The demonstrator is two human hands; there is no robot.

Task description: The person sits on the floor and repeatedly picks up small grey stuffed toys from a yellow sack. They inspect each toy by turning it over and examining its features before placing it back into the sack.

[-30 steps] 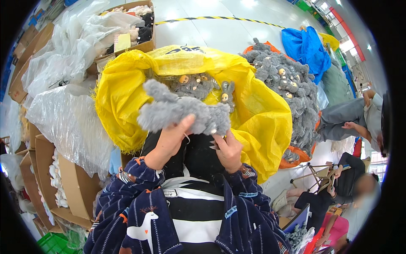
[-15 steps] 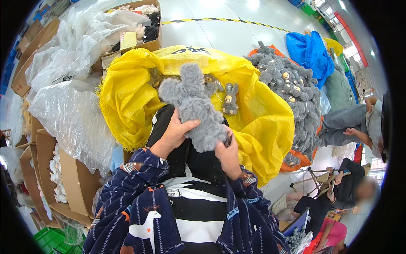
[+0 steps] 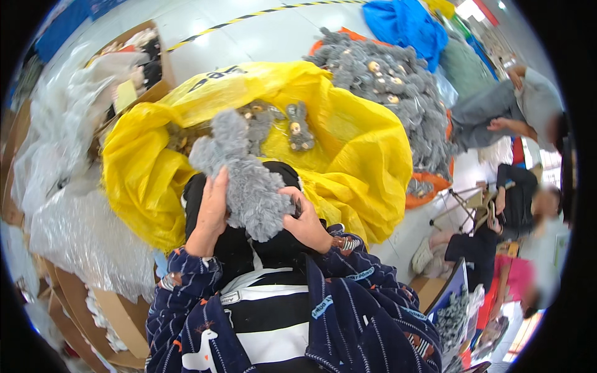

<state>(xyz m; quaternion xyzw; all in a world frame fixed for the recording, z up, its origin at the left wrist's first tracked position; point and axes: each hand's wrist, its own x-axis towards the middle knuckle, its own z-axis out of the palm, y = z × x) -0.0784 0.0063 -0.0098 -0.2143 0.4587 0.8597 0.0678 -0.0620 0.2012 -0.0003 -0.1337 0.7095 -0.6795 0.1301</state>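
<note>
A fluffy grey plush toy (image 3: 239, 180) lies over my lap with its back up, its long ears pointing away from me. My left hand (image 3: 211, 211) grips it along the left side, thumb and fingers pressed into the fur. At its lower right edge, my right hand (image 3: 308, 224) closes on the fur. Something small and dark shows between the right fingers, too hidden to name. Beyond my knees spreads an open yellow woven sack (image 3: 367, 143). Inside it are more grey plush toys, one a rabbit-like toy (image 3: 300, 127) with a tan face, in clear wrapping.
An orange sack (image 3: 429, 194) heaped with grey plush toys (image 3: 392, 93) stands at the far right. Cardboard boxes (image 3: 127, 320) and clear plastic sheeting (image 3: 84, 230) crowd the left. People sit at the right, near a folding stool (image 3: 457, 202). A blue sack (image 3: 407, 31) lies behind.
My view has turned to the right, so the scene sits further left. Both hands still hold the plush toy; my left fingers now lie more upright along its side.
</note>
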